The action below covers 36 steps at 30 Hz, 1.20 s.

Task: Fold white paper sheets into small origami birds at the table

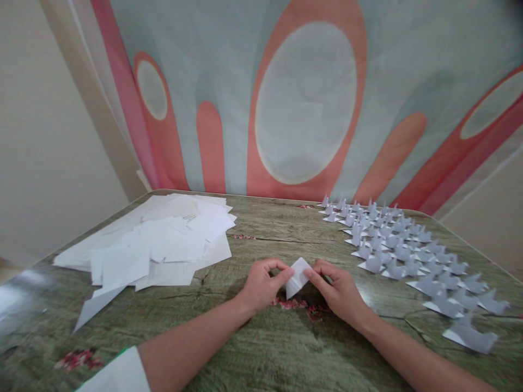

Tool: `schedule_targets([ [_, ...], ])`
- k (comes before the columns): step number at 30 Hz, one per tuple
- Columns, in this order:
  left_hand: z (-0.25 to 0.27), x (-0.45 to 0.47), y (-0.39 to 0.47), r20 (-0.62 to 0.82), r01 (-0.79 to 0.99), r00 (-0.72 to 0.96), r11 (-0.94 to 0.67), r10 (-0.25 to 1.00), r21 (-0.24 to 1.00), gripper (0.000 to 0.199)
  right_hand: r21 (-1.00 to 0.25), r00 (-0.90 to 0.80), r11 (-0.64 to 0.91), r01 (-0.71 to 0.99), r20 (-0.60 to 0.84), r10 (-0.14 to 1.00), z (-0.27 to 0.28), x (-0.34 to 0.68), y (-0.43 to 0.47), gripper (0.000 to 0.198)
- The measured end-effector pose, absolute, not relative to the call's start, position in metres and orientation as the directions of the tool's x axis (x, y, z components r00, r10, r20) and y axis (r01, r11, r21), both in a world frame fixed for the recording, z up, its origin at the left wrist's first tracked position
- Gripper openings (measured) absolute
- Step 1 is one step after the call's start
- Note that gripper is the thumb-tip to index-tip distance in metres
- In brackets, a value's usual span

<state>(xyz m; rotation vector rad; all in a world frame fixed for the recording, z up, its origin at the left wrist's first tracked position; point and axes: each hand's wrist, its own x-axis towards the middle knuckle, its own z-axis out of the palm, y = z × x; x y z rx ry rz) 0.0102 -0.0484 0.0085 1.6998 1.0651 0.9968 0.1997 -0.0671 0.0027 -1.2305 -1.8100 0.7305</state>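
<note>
Between my two hands is a small folded piece of white paper (298, 278), held tilted just above the wood-patterned table (261, 348). My left hand (265, 281) pinches its left edge between thumb and forefinger. On the opposite edge, the thumb and fingers of my right hand (335, 287) are closed in the same kind of pinch. The paper looks roughly diamond-shaped, with a pointed lower corner. Its finer creases are too blurred to make out.
A loose heap of white paper sheets (171, 234) spreads over the table's left side. Rows of folded white paper birds (394, 250) stand along the right, the nearest bird (471, 333) close to the front. A patterned backdrop (232, 81) hangs behind the far edge.
</note>
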Motion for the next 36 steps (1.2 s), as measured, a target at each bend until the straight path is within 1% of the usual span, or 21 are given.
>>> schedule_targets([
  [4,0.007,0.010,-0.048,0.147,0.240,0.300,-0.224,0.943,0.945,0.027,-0.832,-0.238,0.342,0.437,0.259,0.936,0.000,0.201,-0.064,0.036],
  [6,0.008,0.010,-0.048,0.170,0.271,0.302,-0.255,0.938,0.928,0.025,-0.854,-0.267,0.328,0.403,0.234,0.935,-0.001,0.200,-0.062,0.036],
  [9,0.010,0.011,-0.050,0.237,0.334,0.306,-0.337,0.922,0.880,0.021,-0.866,-0.278,0.335,0.372,0.240,0.930,0.000,0.200,-0.062,0.028],
  [11,0.012,0.011,-0.051,0.268,0.348,0.313,-0.373,0.911,0.860,0.019,-0.871,-0.253,0.334,0.360,0.254,0.934,0.001,0.200,-0.063,0.026],
  [13,0.012,0.011,-0.051,0.305,0.331,0.300,-0.398,0.904,0.856,0.016,-0.899,-0.191,0.291,0.326,0.239,0.952,0.001,0.201,-0.063,0.027],
  [14,0.012,0.011,-0.052,0.328,0.316,0.284,-0.411,0.901,0.855,0.019,-0.921,-0.153,0.253,0.296,0.216,0.964,0.001,0.201,-0.063,0.027],
  [16,0.011,0.011,-0.052,0.373,0.296,0.243,-0.434,0.896,0.851,0.032,-0.960,-0.074,0.166,0.224,0.153,0.985,-0.002,0.200,-0.063,0.028],
  [18,0.010,0.011,-0.052,0.407,0.297,0.230,-0.462,0.884,0.836,0.041,-0.984,-0.022,0.099,0.149,0.097,0.995,-0.005,0.199,-0.062,0.028],
  [22,0.011,0.012,-0.053,0.433,0.329,0.266,-0.503,0.861,0.799,0.039,-0.998,-0.008,0.041,0.056,0.040,0.999,-0.009,0.196,-0.063,0.031],
  [26,0.011,0.011,-0.052,0.422,0.347,0.264,-0.494,0.867,0.797,0.035,-0.999,-0.027,0.019,0.032,0.018,0.999,-0.008,0.193,-0.066,0.031],
  [31,0.011,0.010,-0.052,0.422,0.330,0.268,-0.494,0.866,0.804,0.031,-0.999,-0.046,-0.003,0.053,-0.006,0.999,-0.006,0.191,-0.067,0.032],
  [36,0.011,0.011,-0.054,0.442,0.285,0.306,-0.524,0.844,0.803,0.030,-0.994,-0.063,0.043,0.099,0.037,0.997,-0.007,0.191,-0.067,0.031],
])
